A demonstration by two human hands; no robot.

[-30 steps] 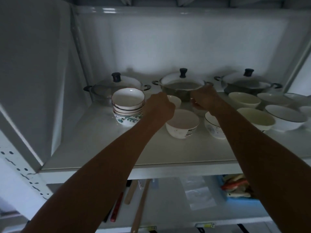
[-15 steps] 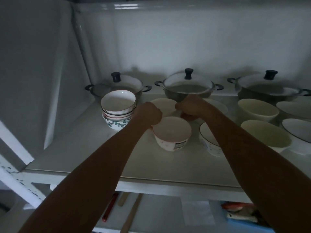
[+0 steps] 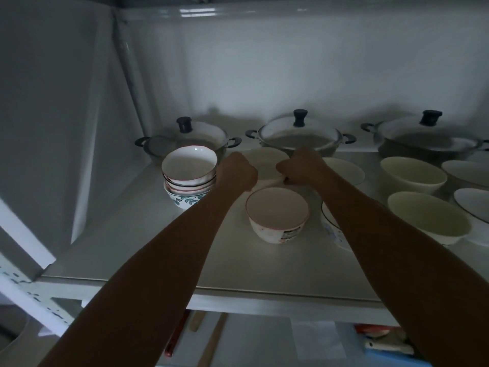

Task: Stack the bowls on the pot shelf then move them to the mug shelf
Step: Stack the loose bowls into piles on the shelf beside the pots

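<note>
Gripping cream bowl (image 3: pixel 267 165): left hand (image 3: pixel 239 172), right hand (image 3: pixel 299 168).

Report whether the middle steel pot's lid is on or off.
On: the black-knobbed glass lid sits flat on the middle steel pot.
</note>
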